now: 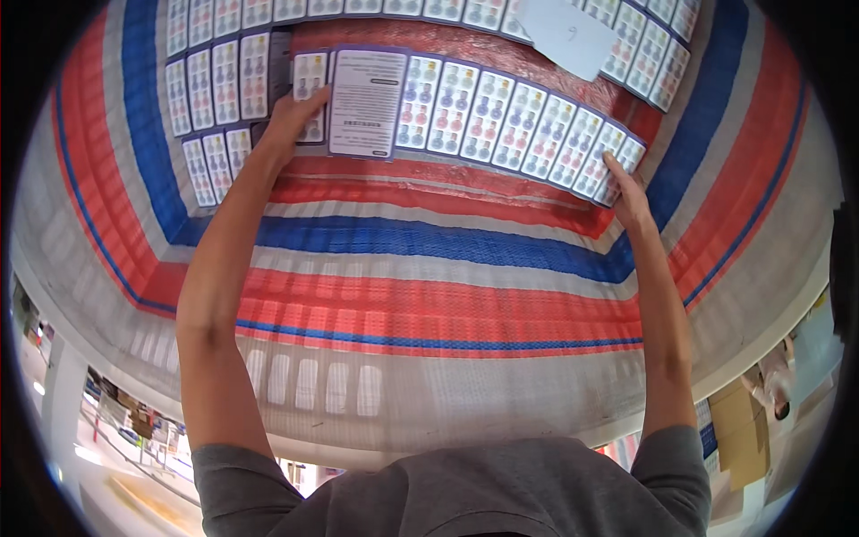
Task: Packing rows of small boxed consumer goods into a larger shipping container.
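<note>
Both hands [291,122] touch a row of slim packs [493,116], contents unclear.

A woven sheet [429,237] striped in red, blue and grey-white carries everything, its bands bending round the left, near and right sides. Toward the far middle lies a glossy red, film-like area [358,34]; whether it is a separate layer is unclear. Flat boxed packs [492,116] with small coloured pictures rest there in a long row, with more rows at the far edge and left.
</note>
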The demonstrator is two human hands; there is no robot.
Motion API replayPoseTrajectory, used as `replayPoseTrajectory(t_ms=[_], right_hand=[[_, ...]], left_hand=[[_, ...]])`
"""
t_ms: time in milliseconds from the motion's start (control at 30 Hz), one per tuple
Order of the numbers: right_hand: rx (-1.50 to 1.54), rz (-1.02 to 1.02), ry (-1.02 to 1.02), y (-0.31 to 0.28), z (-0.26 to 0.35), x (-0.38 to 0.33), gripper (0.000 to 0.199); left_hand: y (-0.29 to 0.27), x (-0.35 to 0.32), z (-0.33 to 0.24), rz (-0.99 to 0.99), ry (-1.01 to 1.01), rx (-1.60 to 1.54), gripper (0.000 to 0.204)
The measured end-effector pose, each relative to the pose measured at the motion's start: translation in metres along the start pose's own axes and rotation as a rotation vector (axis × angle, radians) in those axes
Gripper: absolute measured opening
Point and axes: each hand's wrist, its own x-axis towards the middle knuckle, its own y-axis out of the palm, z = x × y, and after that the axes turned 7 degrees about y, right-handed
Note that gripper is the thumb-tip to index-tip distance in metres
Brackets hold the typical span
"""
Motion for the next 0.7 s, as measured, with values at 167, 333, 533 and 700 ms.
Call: replayPoseTrajectory(t_ms=[167,333,533,700], right_hand=[[0.049,0.027,-0.054,-0.007,-0.001,-0.028,0.044],[-0.101,-0.041,-0.085,-0.021,-0.007,-0.073,0.037],[-0.105,-0.010,-0.249,-0.014,-0.027,-0.073,0.039],[-0.176,-0.011,-0.355,-0.060,-0.038,-0.048,0.053]], left_hand=[[-0.008,-0.028,-0.005,0.156,0.069,-0.155,0.048],[-0.010,-0.093,-0.020,0.087,-0.019,-0.166,0.048],[-0.007,-0.112,-0.012,0.106,0.015,-0.179,0.052],[-0.005,-0.089,0.012,-0.072,0.028,-0.046,0.041]])
